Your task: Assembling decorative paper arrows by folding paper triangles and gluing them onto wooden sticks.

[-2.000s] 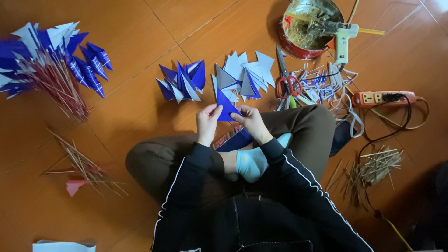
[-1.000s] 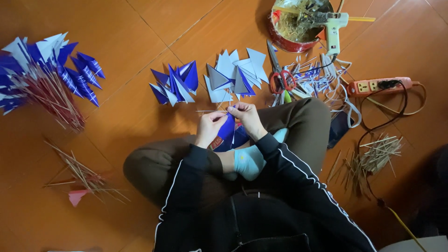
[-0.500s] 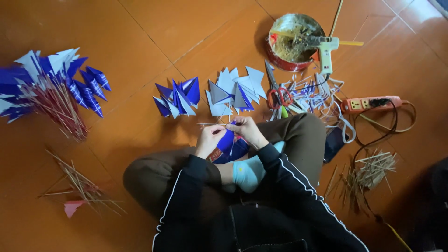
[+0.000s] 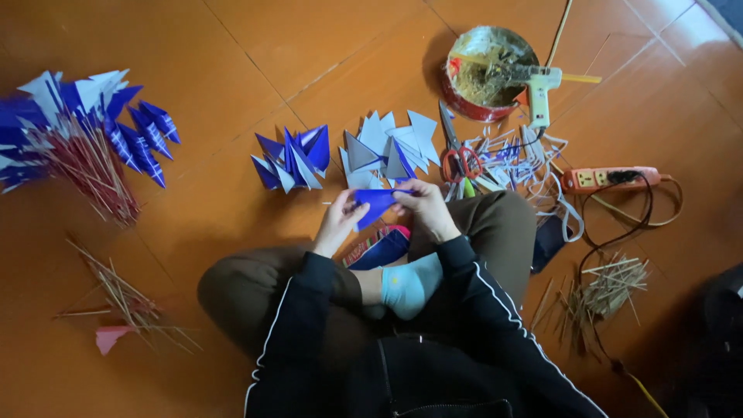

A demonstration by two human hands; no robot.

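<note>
I sit cross-legged on an orange tiled floor. Both hands hold a small folded blue paper piece (image 4: 377,204) over my lap. My left hand (image 4: 338,223) grips its left side and my right hand (image 4: 425,207) pinches its right edge. A thin stick seems to lie along the paper; I cannot tell clearly. Just beyond my hands lie two piles of folded paper shapes, a dark blue pile (image 4: 292,157) and a paler blue-grey pile (image 4: 389,147).
A big bundle of blue paper pieces on sticks (image 4: 77,139) lies far left. Loose sticks (image 4: 116,290) lie at left and a stick pile (image 4: 607,290) at right. Scissors (image 4: 457,151), a glue gun (image 4: 538,89), a red tin (image 4: 484,73) and a power strip (image 4: 611,179) sit ahead right.
The blue paper went from upright to lying across between my hands, which dropped closer to my lap. The view shifted a little.
</note>
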